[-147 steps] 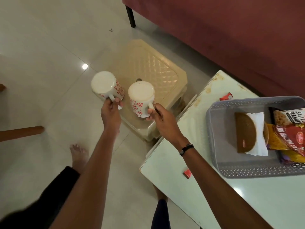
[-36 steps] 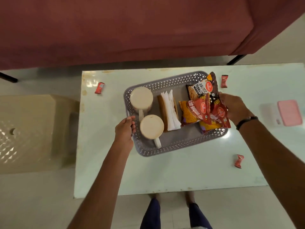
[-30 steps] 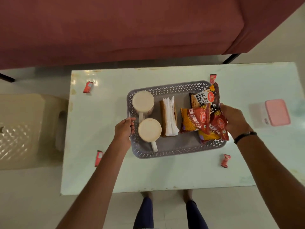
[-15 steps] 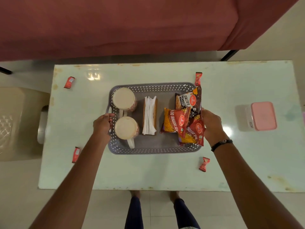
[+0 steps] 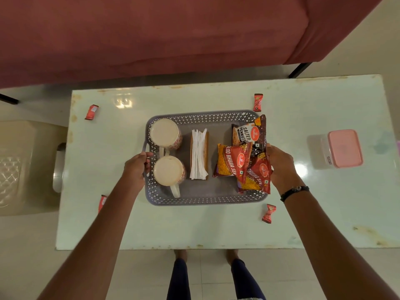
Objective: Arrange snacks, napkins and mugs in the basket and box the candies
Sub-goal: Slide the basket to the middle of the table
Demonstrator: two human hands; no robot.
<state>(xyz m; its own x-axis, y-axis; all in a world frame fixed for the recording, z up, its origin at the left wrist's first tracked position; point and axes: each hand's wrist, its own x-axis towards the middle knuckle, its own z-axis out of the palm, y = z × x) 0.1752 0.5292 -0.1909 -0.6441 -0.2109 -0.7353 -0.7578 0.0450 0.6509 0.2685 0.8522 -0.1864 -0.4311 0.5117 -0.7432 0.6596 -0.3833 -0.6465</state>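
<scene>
Left hand (image 5: 137, 164) grips the basket (image 5: 205, 200) by its left rim; right hand (image 5: 279, 164) closes on the right rim beside the snack packets (image 5: 242, 161). Basket sits mid-counter (image 5: 194, 226), holding two mugs (image 5: 165, 135), napkins (image 5: 198, 154); candies (image 5: 268, 213) lie scattered outside.

"SALTED PEANUTS" packet (image 5: 249, 133); "ALOO BHUJIA SEV" packet (image 5: 232, 161)

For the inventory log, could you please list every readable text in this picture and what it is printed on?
"SALTED PEANUTS": dark snack packet at the basket's far right.
"ALOO BHUJIA SEV": red and yellow packet.
"BHUJIA SEV", partly covered: second red packet.
Brand logos, candy wrappers and the pink-lidded box's label: too small to read.
</scene>
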